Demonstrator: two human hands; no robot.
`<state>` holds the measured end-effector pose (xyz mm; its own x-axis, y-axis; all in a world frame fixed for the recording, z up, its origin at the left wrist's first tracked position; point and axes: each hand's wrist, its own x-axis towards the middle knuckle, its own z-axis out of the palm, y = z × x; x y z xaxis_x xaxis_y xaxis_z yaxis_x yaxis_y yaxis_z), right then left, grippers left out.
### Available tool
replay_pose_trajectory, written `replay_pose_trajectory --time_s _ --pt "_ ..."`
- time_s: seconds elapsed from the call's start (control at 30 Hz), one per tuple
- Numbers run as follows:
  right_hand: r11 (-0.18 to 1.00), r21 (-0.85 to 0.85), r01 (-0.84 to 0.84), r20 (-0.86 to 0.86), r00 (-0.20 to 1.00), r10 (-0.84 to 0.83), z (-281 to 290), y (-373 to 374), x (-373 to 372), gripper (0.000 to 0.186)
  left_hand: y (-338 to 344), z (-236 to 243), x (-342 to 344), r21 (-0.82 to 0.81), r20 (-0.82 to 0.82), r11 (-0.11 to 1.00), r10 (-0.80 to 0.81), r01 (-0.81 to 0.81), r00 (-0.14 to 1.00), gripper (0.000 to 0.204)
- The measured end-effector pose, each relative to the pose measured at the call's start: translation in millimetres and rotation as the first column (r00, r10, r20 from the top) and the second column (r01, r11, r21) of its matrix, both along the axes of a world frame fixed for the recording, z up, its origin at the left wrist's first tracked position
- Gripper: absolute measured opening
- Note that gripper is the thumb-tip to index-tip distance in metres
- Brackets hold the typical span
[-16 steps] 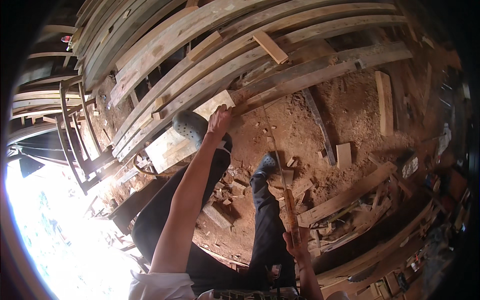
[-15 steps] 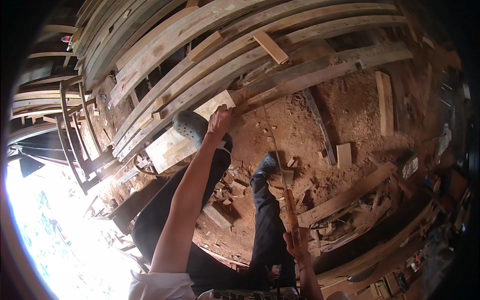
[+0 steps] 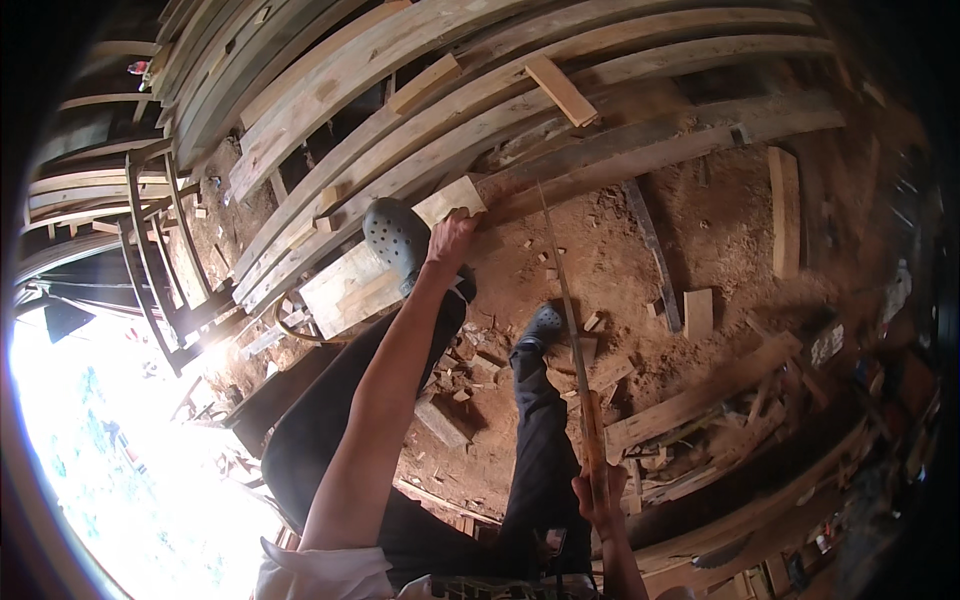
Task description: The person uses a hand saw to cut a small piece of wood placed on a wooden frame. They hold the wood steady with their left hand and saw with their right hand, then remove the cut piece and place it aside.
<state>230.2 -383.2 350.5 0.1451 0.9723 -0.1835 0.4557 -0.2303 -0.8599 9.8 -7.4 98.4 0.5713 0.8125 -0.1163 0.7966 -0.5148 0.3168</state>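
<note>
My left hand (image 3: 455, 238) is closed around the end of a pale wooden board (image 3: 350, 288). The arm is stretched out, and my left foot in a grey clog (image 3: 392, 235) stands on the same board. In my right hand (image 3: 600, 492), low and to the right, is the long wooden handle of a handsaw (image 3: 594, 430). Its thin blade, seen nearly edge-on, points away from me past my right clog (image 3: 543, 325). The blade's far end overlaps a long beam (image 3: 640, 160); I cannot tell whether they touch.
Long timbers (image 3: 450, 115) are stacked across the far side, with a short block (image 3: 562, 90) on top. Offcuts (image 3: 442, 422) and sawdust litter the dirt floor. More planks (image 3: 700, 395) lie at the right, and a wooden frame (image 3: 160, 250) stands at the left.
The view has shifted slightly, so the scene sits a little further right. My right hand and the saw have drawn slightly back toward me. My left hand keeps its hold on the board.
</note>
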Motion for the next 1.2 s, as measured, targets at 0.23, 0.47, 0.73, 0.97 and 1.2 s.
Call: replay_pose_trajectory --time_s 0.23,0.47,0.73,0.97,1.2 --pt "0.995 -0.087 -0.043 -0.17 0.985 0.027 -2 32 -10 0.019 18 13 14 -0.241 0.072 0.903 0.381 -0.355 0.922 0.03" --pt "0.986 0.089 -0.141 0.043 0.99 0.138 -16 45 -27 0.053 16 -46 27 -0.232 0.198 0.747 0.664 -0.623 0.721 0.04" --pt "0.948 0.095 -0.304 0.381 0.891 0.247 -21 38 -18 0.044 11 -77 43 -0.141 0.305 0.503 0.841 -0.852 0.446 0.04" --pt "0.949 -0.176 -0.261 0.174 0.941 0.291 15 50 -10 0.07 17 -70 41 -0.191 0.249 0.523 0.845 -0.831 0.474 0.037" --pt "0.956 -0.262 -0.132 0.105 0.981 0.164 44 75 -13 0.044 17 -63 44 -0.216 0.092 0.482 0.876 -0.849 0.474 0.036"
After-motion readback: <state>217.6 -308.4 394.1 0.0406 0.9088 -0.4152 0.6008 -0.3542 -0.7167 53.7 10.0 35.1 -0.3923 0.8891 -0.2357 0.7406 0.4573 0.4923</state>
